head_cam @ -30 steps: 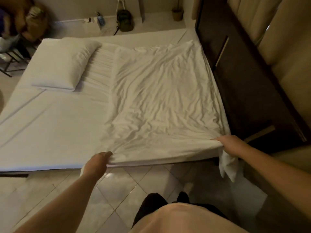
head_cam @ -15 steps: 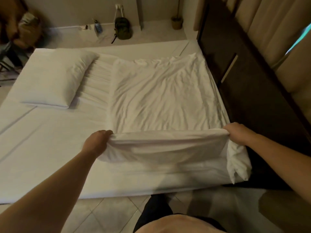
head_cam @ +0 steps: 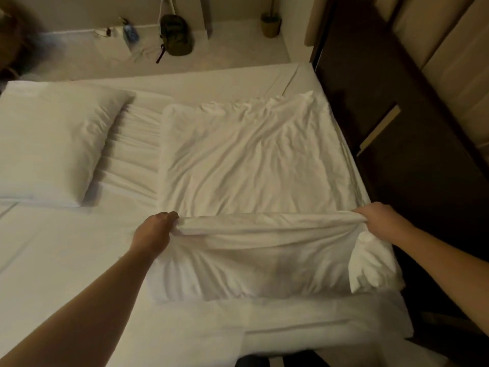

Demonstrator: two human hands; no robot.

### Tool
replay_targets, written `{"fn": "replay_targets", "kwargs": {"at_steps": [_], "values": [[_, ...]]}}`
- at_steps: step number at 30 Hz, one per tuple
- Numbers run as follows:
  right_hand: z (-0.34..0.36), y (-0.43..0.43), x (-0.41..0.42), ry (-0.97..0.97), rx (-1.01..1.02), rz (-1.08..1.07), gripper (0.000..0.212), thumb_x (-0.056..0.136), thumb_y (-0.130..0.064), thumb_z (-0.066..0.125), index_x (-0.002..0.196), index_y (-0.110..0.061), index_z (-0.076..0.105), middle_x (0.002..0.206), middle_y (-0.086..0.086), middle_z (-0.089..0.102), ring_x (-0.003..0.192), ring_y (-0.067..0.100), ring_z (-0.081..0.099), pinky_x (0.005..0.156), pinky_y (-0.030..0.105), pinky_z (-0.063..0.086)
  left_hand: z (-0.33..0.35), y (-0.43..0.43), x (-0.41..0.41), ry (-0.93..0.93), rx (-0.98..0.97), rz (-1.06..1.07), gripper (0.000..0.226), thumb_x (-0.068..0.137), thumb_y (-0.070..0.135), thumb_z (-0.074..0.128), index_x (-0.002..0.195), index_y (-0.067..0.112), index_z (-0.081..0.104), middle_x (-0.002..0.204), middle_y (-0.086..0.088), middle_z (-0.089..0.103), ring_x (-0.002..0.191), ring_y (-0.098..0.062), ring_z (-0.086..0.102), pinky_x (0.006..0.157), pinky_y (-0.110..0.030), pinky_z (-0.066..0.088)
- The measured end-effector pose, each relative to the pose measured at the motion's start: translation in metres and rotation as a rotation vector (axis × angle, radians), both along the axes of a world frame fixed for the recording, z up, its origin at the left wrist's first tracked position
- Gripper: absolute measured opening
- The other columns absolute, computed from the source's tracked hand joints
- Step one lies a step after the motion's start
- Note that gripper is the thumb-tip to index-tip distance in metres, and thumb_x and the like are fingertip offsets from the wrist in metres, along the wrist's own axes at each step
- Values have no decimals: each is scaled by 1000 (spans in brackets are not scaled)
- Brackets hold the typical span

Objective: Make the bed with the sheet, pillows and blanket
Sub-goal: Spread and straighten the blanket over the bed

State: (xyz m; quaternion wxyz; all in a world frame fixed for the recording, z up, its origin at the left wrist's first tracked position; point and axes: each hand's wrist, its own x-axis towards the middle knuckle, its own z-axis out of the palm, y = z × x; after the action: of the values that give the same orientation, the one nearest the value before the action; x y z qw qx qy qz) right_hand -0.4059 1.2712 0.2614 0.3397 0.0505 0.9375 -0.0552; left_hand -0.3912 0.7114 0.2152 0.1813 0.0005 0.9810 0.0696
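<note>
A crumpled white blanket (head_cam: 248,165) covers the right half of the bed. Its near edge is lifted and folded back over itself. My left hand (head_cam: 153,231) is shut on the left corner of that edge. My right hand (head_cam: 383,221) is shut on the right corner, near the bed's right side. The edge stretches taut between both hands above the bed. A white pillow (head_cam: 53,144) lies flat at the far left. The white fitted sheet (head_cam: 66,255) covers the mattress and shows wrinkles beside the pillow.
A dark wooden cabinet (head_cam: 402,107) stands tight against the bed's right side. Beyond the bed's far edge, a dark green bag (head_cam: 176,35), cables and a small basket (head_cam: 270,23) lie on the pale floor. Beige curtains (head_cam: 455,49) hang at the far right.
Both hands have lifted the blanket's near edge from the bed's foot and carried it away from me over the bed, folding the blanket back. The camera has moved forward over the bed.
</note>
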Motion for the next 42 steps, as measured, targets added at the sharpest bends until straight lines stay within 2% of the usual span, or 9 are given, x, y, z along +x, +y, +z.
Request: {"fn": "replay_targets", "kwargs": {"at_steps": [5,10,13,16,18,23,29,37,42], "values": [[-14,8,-78,29,17,60,31,101,-20,46,108,-35,72,98,-1,63,80,13,58,60,19,43,-11,-1,-65,-5,-8,7,40,81,2,49,109,25,65,99,-1,67,95,-32,65,71,-40,55],[-19,6,-190,277,29,42,28,97,-10,47,99,-25,70,97,10,66,79,25,62,71,39,57,-6,-6,-167,140,-20,-7,37,86,6,54,117,21,66,105,-10,68,96,-37,67,72,-44,57],[-16,-7,-261,648,125,59,45,92,1,50,131,-16,64,114,18,64,95,41,61,77,48,55,1,-10,-241,393,3,38,38,92,7,51,126,18,63,123,-16,65,106,-43,62,82,-53,57],[-11,-32,-312,828,291,71,66,87,-6,58,150,-15,41,139,19,50,120,46,47,93,53,43,-1,-11,-303,565,-113,144,65,90,3,57,152,13,42,157,-22,40,137,-51,41,114,-57,37],[-20,-47,-331,783,295,73,75,88,-18,65,155,-17,30,147,16,44,128,43,42,102,54,39,-15,-9,-323,503,-134,127,78,89,16,68,158,12,32,162,-24,31,147,-49,31,122,-54,27],[-81,-66,-325,480,170,168,77,95,-49,54,159,-25,19,159,8,33,138,34,37,112,52,36,-79,16,-285,309,-78,34,75,94,38,70,158,13,38,161,-24,36,145,-49,35,121,-55,31],[-132,-63,-281,293,131,219,79,98,-50,50,162,-29,10,168,1,17,150,28,24,121,48,25,-143,32,-223,81,-84,21,71,101,46,58,162,19,34,167,-18,30,150,-45,30,123,-52,30],[-172,-58,-242,228,130,214,79,101,-50,47,163,-30,3,170,2,8,154,27,14,124,46,20,-182,50,-172,-41,-26,-5,70,104,56,44,164,26,27,169,-14,26,154,-41,25,125,-51,27],[-201,-49,-253,267,183,229,78,101,-47,49,163,-31,3,171,1,3,155,27,9,125,47,17,-212,61,-166,-82,-8,55,70,103,65,27,165,42,3,175,-5,5,159,-37,8,125,-57,19]]}}
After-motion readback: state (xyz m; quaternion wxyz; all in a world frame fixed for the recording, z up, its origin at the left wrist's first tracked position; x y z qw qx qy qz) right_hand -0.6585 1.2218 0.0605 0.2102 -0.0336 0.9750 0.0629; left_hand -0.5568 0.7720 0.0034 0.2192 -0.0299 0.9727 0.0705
